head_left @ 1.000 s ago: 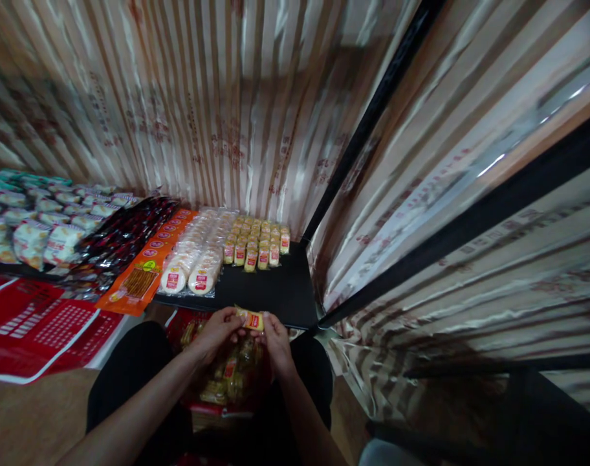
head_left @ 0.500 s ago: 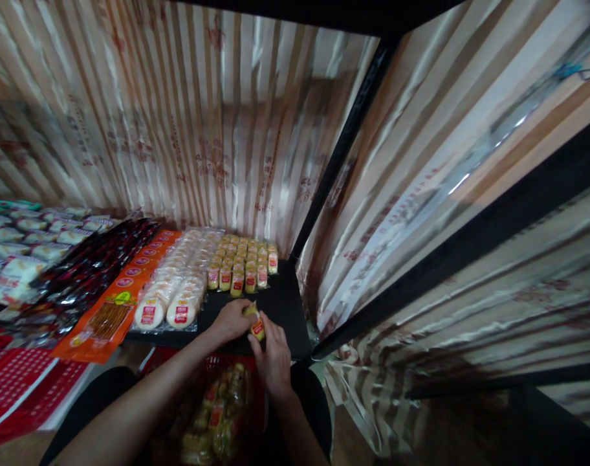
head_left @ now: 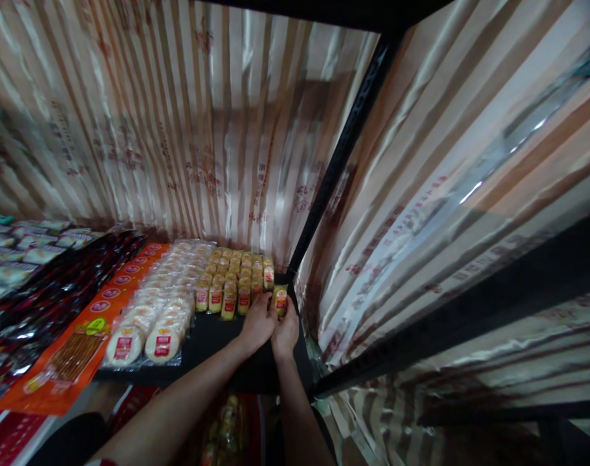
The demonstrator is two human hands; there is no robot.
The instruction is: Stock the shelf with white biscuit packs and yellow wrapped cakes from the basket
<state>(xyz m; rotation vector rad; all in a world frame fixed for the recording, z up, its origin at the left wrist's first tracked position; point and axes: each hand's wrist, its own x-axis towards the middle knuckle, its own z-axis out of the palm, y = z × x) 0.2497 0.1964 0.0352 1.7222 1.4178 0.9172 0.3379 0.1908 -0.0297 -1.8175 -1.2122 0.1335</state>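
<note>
Between the fingertips of both hands stands a small yellow snack packet (head_left: 280,300) with a red and white label, upright near the back right corner of the black shelf (head_left: 212,343). My right hand (head_left: 285,331) is closed around its lower right side. My left hand (head_left: 259,323) is closed at its left side, its fingertips partly hidden. Rows of matching yellow packets (head_left: 229,300) stand just left of my left hand, labels facing me.
Left of them lie rows of round white wrapped crackers (head_left: 162,342), an orange snack strip (head_left: 74,353), dark shiny packs (head_left: 43,304) and white packs (head_left: 18,252). A black post (head_left: 341,152) rises at the corner before striped curtains (head_left: 237,129). More yellow packets (head_left: 227,427) lie below the shelf.
Both hands have moved forward and right with the yellow packet, from above the shelf's front to beside the rows. The view has shifted slightly.
</note>
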